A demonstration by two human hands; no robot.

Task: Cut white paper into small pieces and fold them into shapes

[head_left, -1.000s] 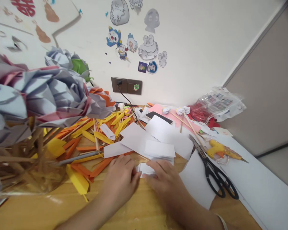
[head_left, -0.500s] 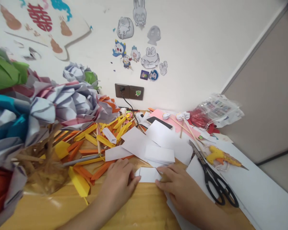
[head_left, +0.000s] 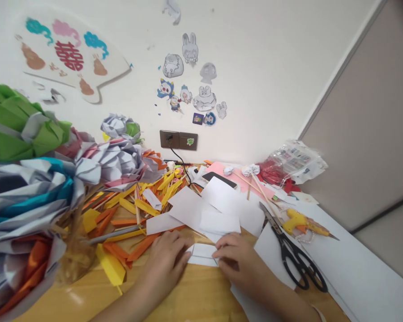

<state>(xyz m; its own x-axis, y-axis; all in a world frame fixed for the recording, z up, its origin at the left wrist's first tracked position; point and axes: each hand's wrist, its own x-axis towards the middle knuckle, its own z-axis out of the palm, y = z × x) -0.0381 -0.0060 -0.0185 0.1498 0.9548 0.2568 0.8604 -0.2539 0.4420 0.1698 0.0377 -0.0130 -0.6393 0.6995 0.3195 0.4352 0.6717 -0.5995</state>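
A small white paper strip (head_left: 202, 255) lies on the wooden table (head_left: 201, 299) between my two hands. My left hand (head_left: 166, 266) rests on its left end with the fingers curled down and pressing on it. My right hand (head_left: 242, 264) presses the right end, fingers bent over the paper's edge. Just beyond the strip lies a loose pile of white paper pieces (head_left: 208, 210).
Black scissors (head_left: 290, 252) and a yellow glue gun (head_left: 304, 221) lie at the right on a white sheet. Orange and yellow paper strips (head_left: 134, 210) cover the left. Large crumpled paper flowers (head_left: 36, 179) fill the near left. A phone (head_left: 220, 179) and plastic bag (head_left: 293, 161) sit near the wall.
The view has tilted up and shifted, so more of the wall shows. Both hands have stayed on the small white strip, which now looks narrower, as if folded over.
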